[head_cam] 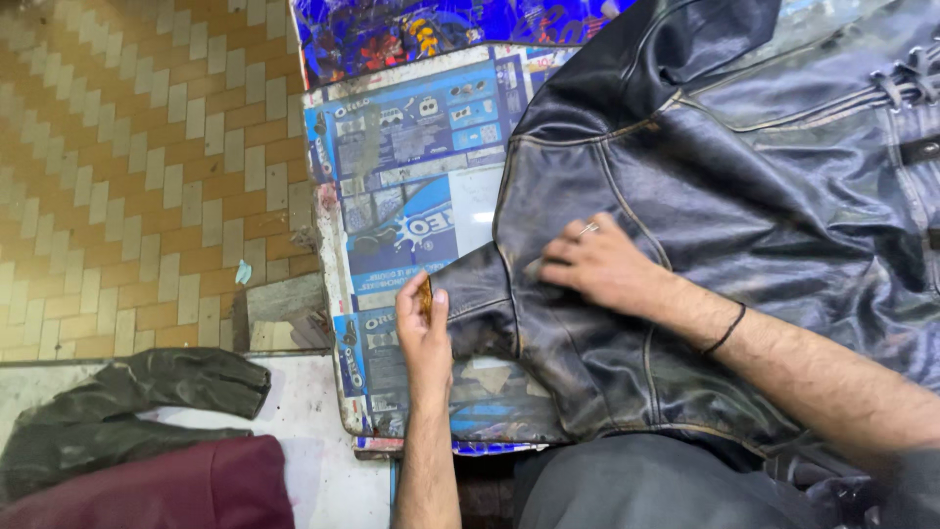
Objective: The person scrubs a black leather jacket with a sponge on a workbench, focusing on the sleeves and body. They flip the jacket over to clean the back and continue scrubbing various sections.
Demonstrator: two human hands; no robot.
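Right hand (pixel 597 266) lies flat, released, pressing the dark leather jacket (pixel 744 225) spread on the tabletop (pixel 411 147). Left hand (pixel 426 328) has its grip clenched on a small amber piece (pixel 426 294) at the sleeve edge, mid-rubbing, judging by the pose.

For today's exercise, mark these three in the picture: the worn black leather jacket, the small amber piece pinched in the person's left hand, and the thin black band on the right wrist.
Worn black leather jacket (pixel 744 206), head view: centre of its panel.
Small amber piece (pixel 426 294), head view: its visible edge.
Thin black wrist band (pixel 727 331), head view: the band's curve.
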